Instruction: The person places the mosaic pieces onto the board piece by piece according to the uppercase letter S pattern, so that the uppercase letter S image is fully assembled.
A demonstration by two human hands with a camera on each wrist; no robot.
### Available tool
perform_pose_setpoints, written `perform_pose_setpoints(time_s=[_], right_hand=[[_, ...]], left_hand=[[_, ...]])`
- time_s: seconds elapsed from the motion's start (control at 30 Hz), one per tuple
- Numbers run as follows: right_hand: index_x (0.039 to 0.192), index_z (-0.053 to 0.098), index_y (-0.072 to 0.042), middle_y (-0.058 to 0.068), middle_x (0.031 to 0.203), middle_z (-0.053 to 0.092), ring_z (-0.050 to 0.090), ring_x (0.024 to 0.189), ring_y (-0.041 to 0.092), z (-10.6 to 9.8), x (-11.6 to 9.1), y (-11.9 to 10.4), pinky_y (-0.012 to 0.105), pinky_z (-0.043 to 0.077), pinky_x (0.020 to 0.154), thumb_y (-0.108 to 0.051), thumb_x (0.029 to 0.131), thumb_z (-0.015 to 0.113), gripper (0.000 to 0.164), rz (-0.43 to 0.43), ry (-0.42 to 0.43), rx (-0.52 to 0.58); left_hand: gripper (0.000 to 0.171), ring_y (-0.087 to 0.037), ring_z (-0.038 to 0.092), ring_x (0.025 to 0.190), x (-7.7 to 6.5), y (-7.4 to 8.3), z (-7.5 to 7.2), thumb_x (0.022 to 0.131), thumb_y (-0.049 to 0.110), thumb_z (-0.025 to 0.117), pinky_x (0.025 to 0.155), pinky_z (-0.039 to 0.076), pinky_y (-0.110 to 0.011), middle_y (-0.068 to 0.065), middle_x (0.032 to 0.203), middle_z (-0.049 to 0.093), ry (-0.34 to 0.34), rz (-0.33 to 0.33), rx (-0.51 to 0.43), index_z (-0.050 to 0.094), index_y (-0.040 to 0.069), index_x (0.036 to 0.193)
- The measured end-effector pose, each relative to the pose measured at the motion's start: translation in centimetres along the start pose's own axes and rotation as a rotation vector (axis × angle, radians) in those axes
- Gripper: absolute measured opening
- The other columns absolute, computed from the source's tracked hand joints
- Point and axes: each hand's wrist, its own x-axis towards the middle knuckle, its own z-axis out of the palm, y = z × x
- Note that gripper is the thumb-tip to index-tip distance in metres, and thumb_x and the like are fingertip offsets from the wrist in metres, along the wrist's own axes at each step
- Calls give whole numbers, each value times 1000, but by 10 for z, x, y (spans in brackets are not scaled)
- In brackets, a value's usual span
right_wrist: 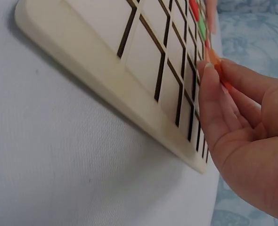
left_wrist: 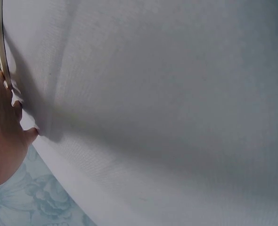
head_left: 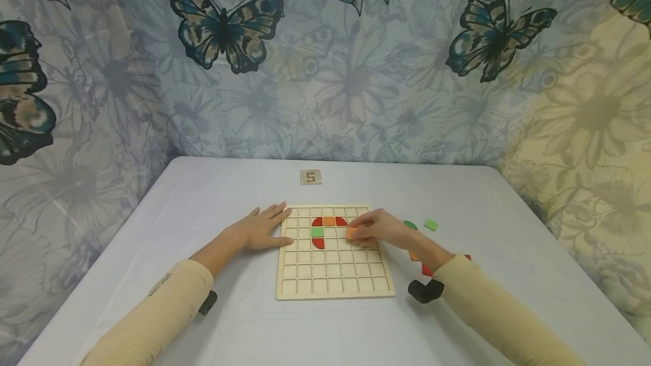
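A pale wooden grid board (head_left: 333, 270) lies flat on the white table. Several colored tiles sit in its cells: a red quarter-round tile (head_left: 317, 222), an orange square tile (head_left: 329, 221), another red tile (head_left: 341, 221), a green square tile (head_left: 317, 232) and a lower red tile (head_left: 318, 243). My left hand (head_left: 261, 227) rests at the board's left edge, fingers extended. With thumb and fingers, my right hand (head_left: 378, 227) pinches an orange tile (right_wrist: 214, 59) over the cells right of the green one. The tile is partly hidden by the fingertips.
Right of the board lie loose tiles: a green rounded tile (head_left: 410, 224), a green square tile (head_left: 431, 225), and orange and red tiles (head_left: 427, 270) partly behind the right forearm. A small card marked like a 5 or S (head_left: 311, 177) lies beyond the board.
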Motion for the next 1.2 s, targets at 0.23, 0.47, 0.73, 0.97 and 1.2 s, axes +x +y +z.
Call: perform_pose_setpoints(time_s=[0.23, 0.47, 0.73, 0.97, 1.2], right_hand=[[117, 65, 6, 12, 97, 66, 69, 77, 22, 14, 5, -6, 33, 56, 71, -3, 87, 68, 31, -17, -33, -9], [113, 67, 6, 12, 96, 67, 69, 77, 20, 26, 12, -8, 32, 57, 69, -1, 87, 68, 27, -6, -32, 6], [109, 69, 5, 10, 93, 68, 69, 73, 18, 36, 14, -13, 31, 57, 68, -2, 86, 69, 24, 0, -11, -11], [95, 73, 2, 8, 77, 69, 67, 65, 16, 44, 15, -17, 28, 56, 63, -7, 82, 76, 17, 16, 62, -74], [90, 72, 1, 7, 71, 67, 66, 62, 16, 49, 13, -19, 28, 56, 60, -8, 82, 76, 13, 0, 101, -142]], left_hand=[[91, -27, 7, 144, 1, -1, 2, 88, 72, 38, 112, 8, -55, -6, 159, 5, -4, -5, 2, 13, 16, 155], [91, -27, 7, 144, 1, -2, 2, 88, 72, 38, 111, 8, -55, -7, 159, 6, -1, 2, -6, 14, 14, 155], [91, -27, 6, 144, 0, -2, 0, 89, 72, 37, 112, 7, -55, -7, 159, 5, -13, -4, -9, 13, 14, 155], [90, -27, 7, 144, 0, 0, -1, 89, 70, 40, 112, 7, -56, -6, 159, 5, -20, -12, -14, 13, 15, 155], [90, -27, 7, 144, -1, 1, -2, 89, 71, 39, 112, 7, -55, -6, 159, 6, -19, -11, -9, 13, 15, 155]])
